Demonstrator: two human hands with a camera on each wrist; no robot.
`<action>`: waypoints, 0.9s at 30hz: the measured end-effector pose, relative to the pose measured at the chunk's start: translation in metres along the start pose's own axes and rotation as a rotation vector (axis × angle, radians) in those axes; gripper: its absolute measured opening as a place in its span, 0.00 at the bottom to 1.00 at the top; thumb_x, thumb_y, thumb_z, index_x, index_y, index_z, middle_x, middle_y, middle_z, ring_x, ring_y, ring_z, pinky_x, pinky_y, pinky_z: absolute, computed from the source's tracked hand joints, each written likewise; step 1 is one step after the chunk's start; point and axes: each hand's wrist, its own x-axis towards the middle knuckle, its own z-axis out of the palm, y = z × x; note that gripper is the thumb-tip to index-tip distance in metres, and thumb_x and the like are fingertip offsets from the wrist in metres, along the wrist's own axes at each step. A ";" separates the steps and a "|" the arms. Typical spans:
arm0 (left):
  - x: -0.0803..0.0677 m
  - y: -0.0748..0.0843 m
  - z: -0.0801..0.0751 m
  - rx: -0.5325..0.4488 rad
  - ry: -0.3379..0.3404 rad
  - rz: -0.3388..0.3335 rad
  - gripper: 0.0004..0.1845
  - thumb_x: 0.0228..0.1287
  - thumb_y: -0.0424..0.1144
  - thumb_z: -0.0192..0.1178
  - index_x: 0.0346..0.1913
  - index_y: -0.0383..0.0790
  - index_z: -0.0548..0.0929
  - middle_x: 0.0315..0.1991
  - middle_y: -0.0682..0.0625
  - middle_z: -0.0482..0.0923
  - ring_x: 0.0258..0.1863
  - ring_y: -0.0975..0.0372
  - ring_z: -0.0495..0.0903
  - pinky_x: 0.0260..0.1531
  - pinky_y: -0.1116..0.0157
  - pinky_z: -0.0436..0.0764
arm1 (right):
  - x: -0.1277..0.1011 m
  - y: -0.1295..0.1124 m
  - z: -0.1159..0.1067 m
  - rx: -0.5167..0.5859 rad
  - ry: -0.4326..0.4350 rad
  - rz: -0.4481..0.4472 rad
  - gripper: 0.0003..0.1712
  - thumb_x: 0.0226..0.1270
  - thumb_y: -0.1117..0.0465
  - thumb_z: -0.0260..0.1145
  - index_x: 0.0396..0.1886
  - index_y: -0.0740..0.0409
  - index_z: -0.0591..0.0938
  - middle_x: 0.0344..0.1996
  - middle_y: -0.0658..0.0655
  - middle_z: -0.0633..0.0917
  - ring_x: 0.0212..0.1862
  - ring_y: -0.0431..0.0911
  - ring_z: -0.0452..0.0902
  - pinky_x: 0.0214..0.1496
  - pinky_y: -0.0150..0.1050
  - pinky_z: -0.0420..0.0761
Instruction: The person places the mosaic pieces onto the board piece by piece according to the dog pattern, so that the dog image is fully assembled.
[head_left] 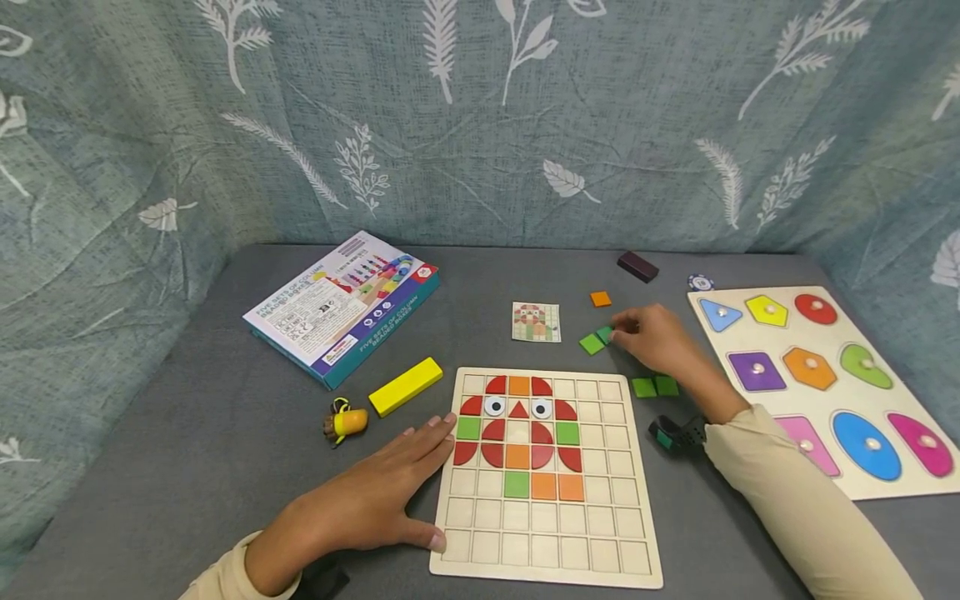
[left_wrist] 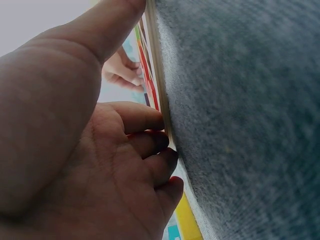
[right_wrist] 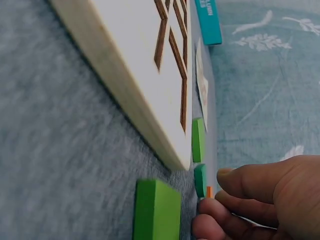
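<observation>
A wooden grid board (head_left: 637,533) holds red, orange and green pieces and two eye discs. My left hand (head_left: 378,479) rests along its left edge, thumb near the lower corner; in the left wrist view its fingertips (left_wrist: 157,120) meet the board's side. Beyond the board's upper right corner, my right hand (head_left: 652,337) reaches down to a dark green piece (right_wrist: 200,181). Thumb and fingers are parted beside that piece in the right wrist view. A light green tile (head_left: 592,343) lies next to it. Two more green tiles (head_left: 644,387) lie below this hand.
A picture card (head_left: 536,333) and an orange tile (head_left: 600,298) lie behind the board. At left are a boxed set (head_left: 341,304), a yellow block (head_left: 406,387) and a small toy (head_left: 348,421). A knobbed shape board (head_left: 765,333), dark block (head_left: 637,267) and black strap (head_left: 678,433) are at right.
</observation>
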 end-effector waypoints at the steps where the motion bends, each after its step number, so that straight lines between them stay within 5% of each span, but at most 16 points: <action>1: 0.000 0.000 0.000 0.002 0.000 0.001 0.60 0.47 0.66 0.68 0.77 0.42 0.52 0.78 0.55 0.37 0.76 0.58 0.39 0.71 0.51 0.47 | 0.002 0.000 0.001 -0.005 0.001 0.004 0.17 0.69 0.66 0.62 0.53 0.73 0.81 0.41 0.68 0.84 0.44 0.58 0.79 0.42 0.51 0.78; 6: 0.001 0.000 0.000 -0.001 -0.004 0.008 0.59 0.47 0.66 0.68 0.77 0.42 0.53 0.78 0.55 0.37 0.76 0.58 0.39 0.71 0.51 0.46 | 0.007 -0.003 0.006 -0.017 0.008 0.017 0.18 0.67 0.66 0.64 0.53 0.73 0.81 0.41 0.67 0.85 0.42 0.56 0.80 0.39 0.48 0.78; 19: 0.002 0.001 0.001 -0.009 0.000 0.003 0.60 0.46 0.65 0.70 0.77 0.42 0.53 0.78 0.56 0.37 0.76 0.58 0.39 0.71 0.51 0.46 | 0.002 0.004 -0.001 -0.037 -0.018 0.010 0.18 0.65 0.73 0.59 0.54 0.76 0.78 0.47 0.73 0.80 0.51 0.64 0.76 0.50 0.57 0.76; 27: 0.001 0.000 0.000 -0.015 -0.007 -0.008 0.59 0.46 0.66 0.69 0.77 0.43 0.53 0.78 0.55 0.37 0.76 0.58 0.39 0.71 0.51 0.47 | -0.003 0.006 -0.003 -0.009 0.011 -0.016 0.12 0.65 0.74 0.61 0.46 0.72 0.82 0.37 0.65 0.82 0.40 0.56 0.76 0.41 0.51 0.76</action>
